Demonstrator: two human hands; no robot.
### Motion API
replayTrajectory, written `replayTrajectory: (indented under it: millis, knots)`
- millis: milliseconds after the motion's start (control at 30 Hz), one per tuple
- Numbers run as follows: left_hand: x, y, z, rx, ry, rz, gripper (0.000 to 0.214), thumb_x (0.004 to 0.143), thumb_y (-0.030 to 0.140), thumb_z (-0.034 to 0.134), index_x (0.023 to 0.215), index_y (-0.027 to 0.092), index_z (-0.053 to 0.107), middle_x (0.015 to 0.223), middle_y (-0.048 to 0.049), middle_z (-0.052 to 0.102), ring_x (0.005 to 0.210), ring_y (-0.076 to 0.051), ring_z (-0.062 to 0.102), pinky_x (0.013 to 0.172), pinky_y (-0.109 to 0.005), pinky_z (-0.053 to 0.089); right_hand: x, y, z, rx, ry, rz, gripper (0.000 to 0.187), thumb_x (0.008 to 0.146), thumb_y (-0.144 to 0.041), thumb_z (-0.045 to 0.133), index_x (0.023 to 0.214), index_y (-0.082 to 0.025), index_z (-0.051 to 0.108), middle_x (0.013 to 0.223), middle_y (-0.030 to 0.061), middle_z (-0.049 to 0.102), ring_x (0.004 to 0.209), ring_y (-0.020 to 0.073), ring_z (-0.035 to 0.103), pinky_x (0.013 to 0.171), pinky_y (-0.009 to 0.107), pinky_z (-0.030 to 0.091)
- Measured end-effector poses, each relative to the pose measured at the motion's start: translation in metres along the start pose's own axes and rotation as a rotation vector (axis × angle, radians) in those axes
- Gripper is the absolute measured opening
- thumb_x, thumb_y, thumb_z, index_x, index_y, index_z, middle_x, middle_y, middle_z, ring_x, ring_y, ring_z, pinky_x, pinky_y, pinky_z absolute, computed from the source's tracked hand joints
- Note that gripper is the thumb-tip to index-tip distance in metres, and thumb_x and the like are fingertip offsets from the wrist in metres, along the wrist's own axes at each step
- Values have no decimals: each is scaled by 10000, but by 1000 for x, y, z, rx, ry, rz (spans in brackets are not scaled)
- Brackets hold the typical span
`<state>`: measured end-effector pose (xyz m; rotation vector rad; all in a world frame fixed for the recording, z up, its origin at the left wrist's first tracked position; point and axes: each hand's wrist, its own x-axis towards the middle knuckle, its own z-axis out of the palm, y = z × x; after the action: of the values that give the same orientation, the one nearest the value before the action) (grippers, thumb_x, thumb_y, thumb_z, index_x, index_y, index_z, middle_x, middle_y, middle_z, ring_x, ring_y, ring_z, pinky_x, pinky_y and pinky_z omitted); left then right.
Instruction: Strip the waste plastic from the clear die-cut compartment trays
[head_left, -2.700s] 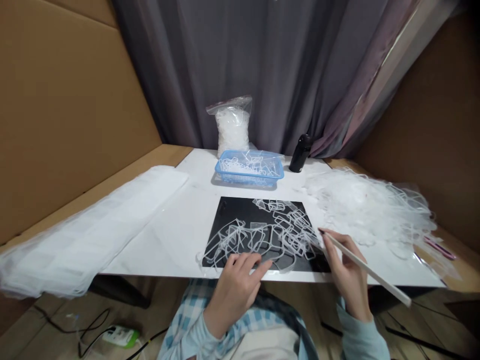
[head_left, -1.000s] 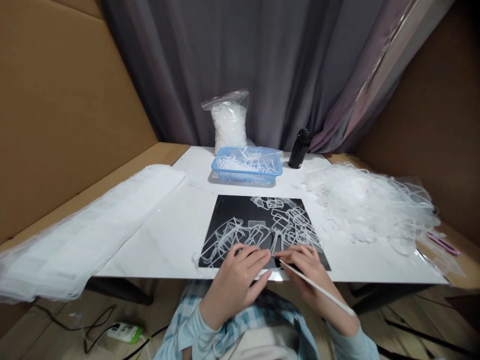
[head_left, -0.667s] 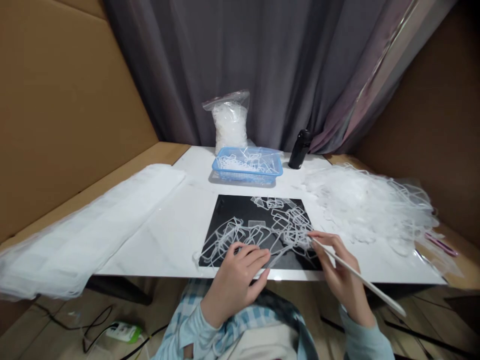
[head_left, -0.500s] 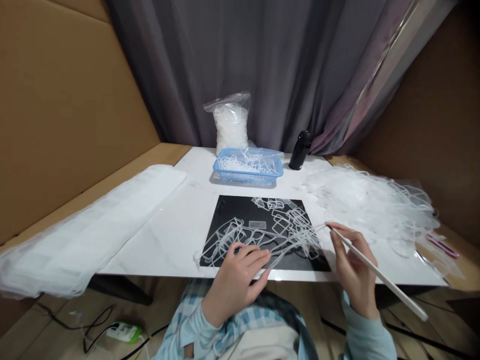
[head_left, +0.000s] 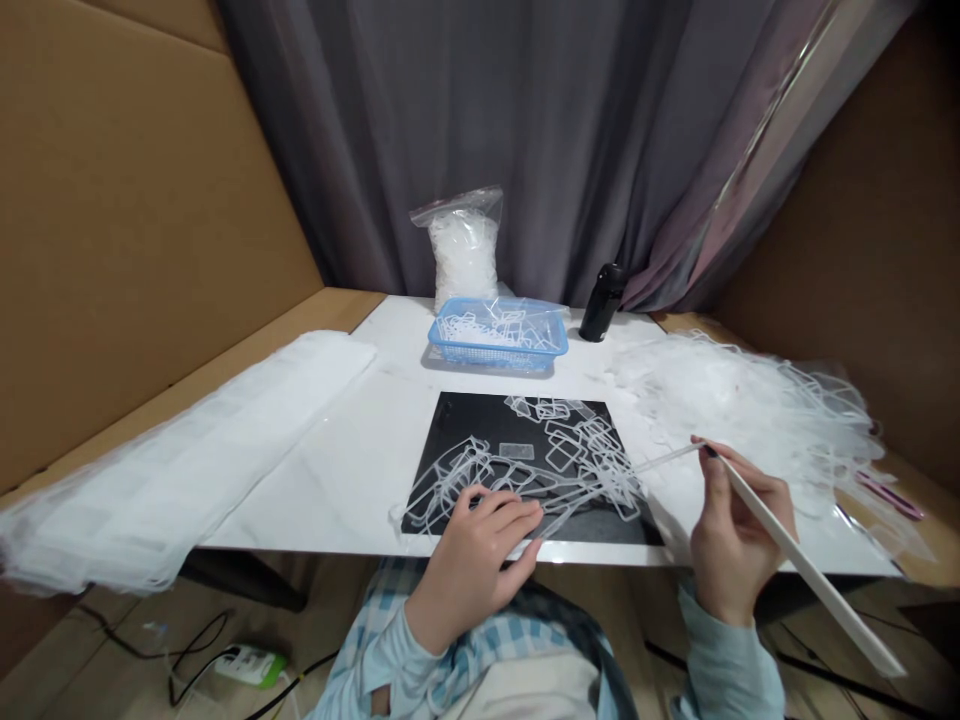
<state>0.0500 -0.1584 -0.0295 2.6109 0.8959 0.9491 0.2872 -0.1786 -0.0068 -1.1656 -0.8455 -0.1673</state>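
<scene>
Left hand point(head_left: 472, 570): fingers spread, resting on thin clear plastic loops point(head_left: 555, 480)
Right hand point(head_left: 735, 530): fingers pinching a smooth white stick point(head_left: 810, 560)
Beneath left fingers: black board point(head_left: 457, 425), mostly hidden by tangled loops

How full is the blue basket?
Partly full: loose clear plastic loops lie inside the blue basket, with some rising above its rim.

Your head camera sits above your chest and faces forward and down, close over the white counter point(head_left: 315, 460), so your left hand point(head_left: 471, 570) and right hand point(head_left: 739, 535) sit low in frame, with the curtain point(head_left: 450, 130) well ahead at the top
</scene>
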Motion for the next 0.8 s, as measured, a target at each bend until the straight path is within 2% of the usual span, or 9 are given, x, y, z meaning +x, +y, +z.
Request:
replayTrajectory:
  millis: [133,200,267,400,500,600,700,800]
  knots:
    - [2,0,-1,-8,2,-10,218,938,218,556,1142,240,629,1155,30,706,1058,-201,610,953,-421,332,9,0,0,57,130,45,209,853,-312,700,921,-161,574,1047,82,670,962,254,700,946,529,530]
    - [2,-1,-1,-12,4,-15,220,936,216,556,1143,244,626,1155,33,705,1065,-198,608,957,-419,325,14,1,-4,63,118,64,218,846,-322,709,925,-166,580,1046,76,679,951,245,704,950,513,534]
    - [2,0,0,-14,5,-25,211,935,215,554,1130,247,627,1145,29,707,1061,-201,609,954,-419,321,15,4,-9,35,-36,97,190,848,-323,706,905,-170,608,1031,77,693,951,242,701,934,473,543]
    - [4,8,1,14,-11,-79,164,954,250,534,1091,247,623,1085,0,713,1018,-214,614,936,-435,312,6,14,-18,-60,-597,135,155,899,-349,636,902,-201,678,1034,83,708,1014,243,667,904,387,533]
    - [13,17,3,86,-88,-128,194,949,335,560,1101,220,600,1036,-37,692,970,-236,606,922,-459,321,-2,21,-20,-90,-849,210,182,925,-383,596,938,-225,684,1074,77,703,1057,242,639,910,356,513]
    - [27,22,2,143,-205,-121,103,950,276,548,957,187,597,945,-39,662,899,-228,593,906,-461,345,-3,24,-19,-59,-959,291,208,925,-415,590,935,-227,678,1080,72,703,1076,245,634,921,343,503]
    - [47,18,-10,150,-285,-65,110,944,205,538,843,178,572,865,-22,637,837,-208,584,870,-433,372,-2,23,-19,-34,-962,304,219,918,-424,599,929,-223,685,1046,67,710,1042,235,648,914,329,502]
    - [75,9,-39,138,-223,-48,127,962,224,516,854,175,561,880,-31,641,814,-204,584,804,-399,394,-1,22,-22,4,-967,300,220,908,-416,616,907,-211,694,1008,71,716,992,226,662,881,320,515]
